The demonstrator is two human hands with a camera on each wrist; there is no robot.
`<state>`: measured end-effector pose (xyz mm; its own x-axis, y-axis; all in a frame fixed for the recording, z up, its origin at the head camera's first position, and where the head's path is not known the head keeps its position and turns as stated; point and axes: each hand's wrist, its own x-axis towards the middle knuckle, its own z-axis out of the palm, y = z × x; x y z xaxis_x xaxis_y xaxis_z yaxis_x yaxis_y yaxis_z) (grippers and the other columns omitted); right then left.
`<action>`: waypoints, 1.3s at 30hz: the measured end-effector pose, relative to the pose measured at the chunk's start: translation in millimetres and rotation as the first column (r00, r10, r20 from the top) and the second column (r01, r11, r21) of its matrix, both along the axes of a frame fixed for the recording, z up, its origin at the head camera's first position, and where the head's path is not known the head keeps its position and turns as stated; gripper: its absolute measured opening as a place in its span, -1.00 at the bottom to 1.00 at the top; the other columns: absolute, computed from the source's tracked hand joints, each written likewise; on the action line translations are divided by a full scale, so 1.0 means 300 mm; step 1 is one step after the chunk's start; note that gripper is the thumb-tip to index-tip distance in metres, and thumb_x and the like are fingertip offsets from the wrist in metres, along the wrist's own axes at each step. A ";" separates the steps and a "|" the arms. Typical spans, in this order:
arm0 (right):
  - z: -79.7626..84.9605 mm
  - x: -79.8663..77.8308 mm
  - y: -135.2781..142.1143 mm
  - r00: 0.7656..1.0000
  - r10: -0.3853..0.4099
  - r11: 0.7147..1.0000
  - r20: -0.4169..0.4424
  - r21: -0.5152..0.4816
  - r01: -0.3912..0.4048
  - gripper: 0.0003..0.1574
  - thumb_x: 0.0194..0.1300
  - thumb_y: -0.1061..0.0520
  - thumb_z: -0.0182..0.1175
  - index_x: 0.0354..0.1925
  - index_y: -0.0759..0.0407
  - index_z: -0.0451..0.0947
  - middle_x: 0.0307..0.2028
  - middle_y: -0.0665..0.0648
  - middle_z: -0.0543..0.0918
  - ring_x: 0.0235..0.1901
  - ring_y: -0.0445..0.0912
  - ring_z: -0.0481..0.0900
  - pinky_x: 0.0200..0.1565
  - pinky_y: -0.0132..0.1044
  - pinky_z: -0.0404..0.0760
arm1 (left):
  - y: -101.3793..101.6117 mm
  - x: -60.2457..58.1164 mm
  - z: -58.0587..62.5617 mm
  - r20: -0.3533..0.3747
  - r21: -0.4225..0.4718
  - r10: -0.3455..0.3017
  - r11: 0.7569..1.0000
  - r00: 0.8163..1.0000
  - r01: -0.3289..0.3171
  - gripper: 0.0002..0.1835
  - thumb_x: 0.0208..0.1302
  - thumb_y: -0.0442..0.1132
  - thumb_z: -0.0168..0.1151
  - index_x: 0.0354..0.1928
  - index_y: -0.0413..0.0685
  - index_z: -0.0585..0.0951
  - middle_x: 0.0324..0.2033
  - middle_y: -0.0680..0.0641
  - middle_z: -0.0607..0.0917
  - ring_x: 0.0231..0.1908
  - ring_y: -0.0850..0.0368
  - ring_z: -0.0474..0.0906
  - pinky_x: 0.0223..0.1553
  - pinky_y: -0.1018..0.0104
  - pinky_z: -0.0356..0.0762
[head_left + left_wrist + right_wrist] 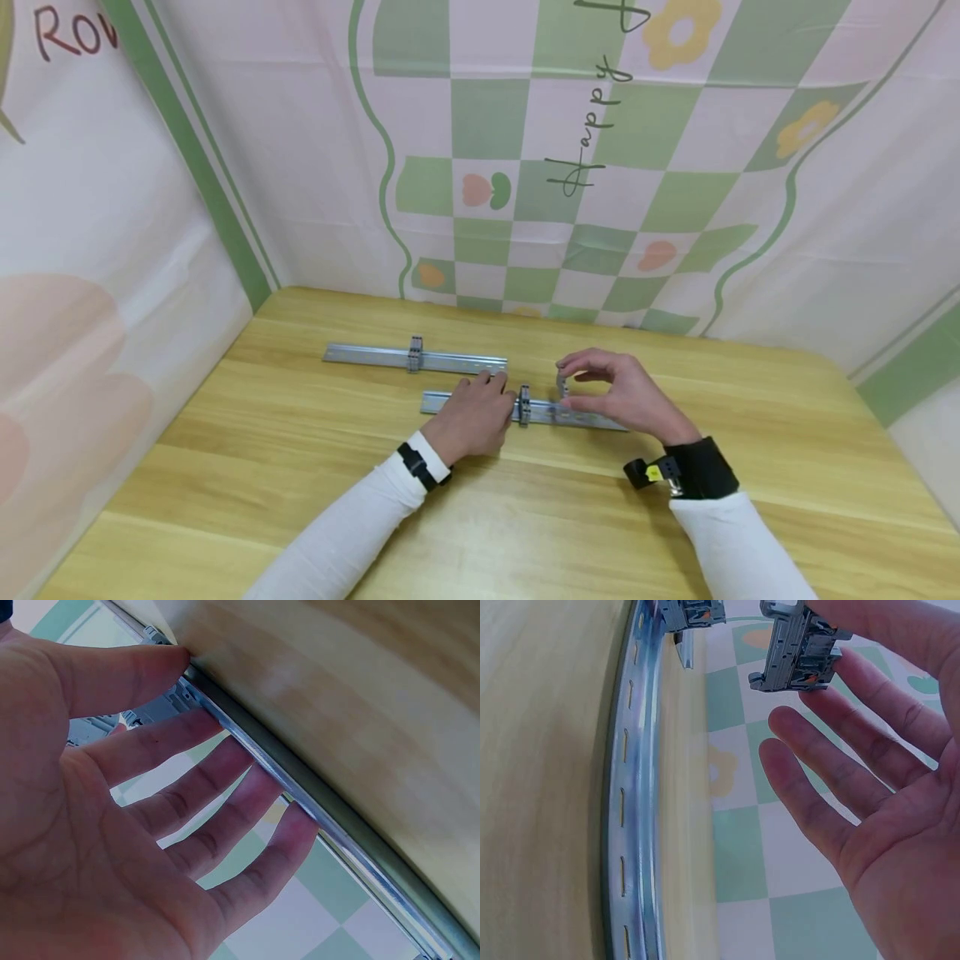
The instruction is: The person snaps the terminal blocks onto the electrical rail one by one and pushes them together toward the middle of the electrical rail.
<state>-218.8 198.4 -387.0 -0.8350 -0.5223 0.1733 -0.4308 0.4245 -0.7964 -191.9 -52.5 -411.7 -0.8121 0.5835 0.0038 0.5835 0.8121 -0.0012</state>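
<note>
A slotted metal DIN rail [596, 417] lies on the table in front of both hands. My left hand [474, 417] holds it left of its middle, with the thumb at the near edge and the fingertips along the rail in the left wrist view. Just right of that hand, a grey terminal block [525, 406] sits upright across the rail. My right hand [626, 392] pinches another grey terminal block [799, 649] between thumb and fingers. In the right wrist view this block is apart from the rail, a gap separating it from the seated block [692, 611].
Farther back and to the left lies a second DIN rail [367, 356], with grey terminal blocks [415, 354] standing on it. The wooden table [300, 483] meets a patterned cloth [480, 233] at its back edge, and cloth also hangs at the left.
</note>
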 end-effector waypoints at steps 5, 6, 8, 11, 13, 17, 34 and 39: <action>-0.009 -0.002 -0.010 1.000 0.006 1.000 -0.013 0.002 -0.006 -0.59 0.14 0.16 0.53 -0.05 0.21 0.68 0.14 0.26 0.62 0.14 0.04 0.58 0.14 0.16 0.56 | 0.001 -0.001 0.000 0.004 0.003 0.001 1.000 1.000 -0.001 -0.69 0.49 -0.06 0.14 0.09 -0.01 0.69 0.13 -0.11 0.57 0.05 -0.04 0.51 -0.01 -0.01 0.61; -0.011 -0.002 -0.012 1.000 0.009 1.000 -0.015 0.001 -0.009 -0.59 0.14 0.16 0.53 -0.04 0.21 0.68 0.14 0.27 0.62 0.14 0.05 0.57 0.14 0.16 0.56 | 0.001 -0.001 0.000 0.004 0.003 0.001 1.000 1.000 -0.001 -0.70 0.49 -0.06 0.14 0.09 -0.01 0.69 0.12 -0.10 0.57 0.05 -0.04 0.51 -0.02 -0.01 0.61; -0.013 -0.001 -0.015 1.000 0.011 1.000 -0.010 -0.004 -0.011 -0.60 0.14 0.17 0.53 -0.05 0.20 0.68 0.14 0.27 0.62 0.15 0.06 0.57 0.14 0.17 0.56 | 0.001 -0.002 0.001 0.004 0.004 0.002 1.000 1.000 -0.002 -0.70 0.48 -0.06 0.15 0.08 -0.01 0.69 0.11 -0.10 0.57 0.04 -0.03 0.51 -0.02 0.00 0.62; -0.016 -0.001 -0.021 1.000 0.016 1.000 0.004 -0.006 -0.016 -0.59 0.13 0.19 0.53 -0.04 0.20 0.67 0.15 0.28 0.61 0.15 0.08 0.57 0.15 0.16 0.55 | 0.001 -0.002 0.002 0.007 0.005 0.003 1.000 1.000 -0.003 -0.71 0.48 -0.07 0.15 0.07 -0.01 0.69 0.10 -0.10 0.57 0.03 -0.03 0.51 -0.03 0.00 0.62; -0.019 0.000 -0.025 1.000 0.017 1.000 0.016 -0.003 -0.017 -0.59 0.13 0.20 0.53 -0.04 0.21 0.67 0.16 0.28 0.60 0.16 0.09 0.56 0.16 0.13 0.56 | 0.002 -0.002 0.003 0.012 0.006 0.006 1.000 1.000 -0.006 -0.70 0.48 -0.07 0.15 0.07 -0.02 0.69 0.11 -0.10 0.57 0.04 -0.03 0.51 -0.02 0.00 0.62; -0.026 0.001 -0.035 1.000 0.017 1.000 0.023 0.010 -0.018 -0.58 0.13 0.22 0.53 -0.03 0.24 0.67 0.16 0.28 0.60 0.15 0.11 0.56 0.16 0.08 0.57 | 0.003 -0.003 0.003 0.017 0.001 0.009 1.000 1.000 -0.009 -0.68 0.49 -0.06 0.14 0.12 -0.02 0.68 0.15 -0.11 0.56 0.08 -0.04 0.50 0.02 -0.02 0.61; -0.039 0.000 -0.050 0.999 0.031 0.999 0.035 0.039 -0.032 -0.59 0.18 0.21 0.49 0.00 0.23 0.66 0.16 0.28 0.61 0.17 0.13 0.55 0.19 0.12 0.54 | 0.004 -0.005 0.004 0.030 -0.001 0.013 1.000 0.999 -0.013 -0.66 0.49 -0.05 0.14 0.14 -0.03 0.67 0.18 -0.11 0.55 0.11 -0.05 0.50 0.05 -0.03 0.60; -0.043 0.001 -0.057 0.998 0.024 0.998 0.051 0.057 -0.027 -0.60 0.18 0.20 0.49 0.00 0.20 0.66 0.17 0.26 0.61 0.19 0.14 0.54 0.20 0.14 0.52 | 0.004 -0.006 0.004 0.033 0.000 0.014 1.000 0.999 -0.014 -0.66 0.50 -0.05 0.13 0.15 -0.02 0.67 0.19 -0.11 0.54 0.13 -0.06 0.49 0.06 -0.04 0.59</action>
<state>-218.7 181.5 -399.8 -0.8279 -0.5518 0.1004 -0.4021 0.4592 -0.7921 -193.6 -51.4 -410.6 -0.8197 0.5723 -0.0230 0.5720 0.8201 0.0179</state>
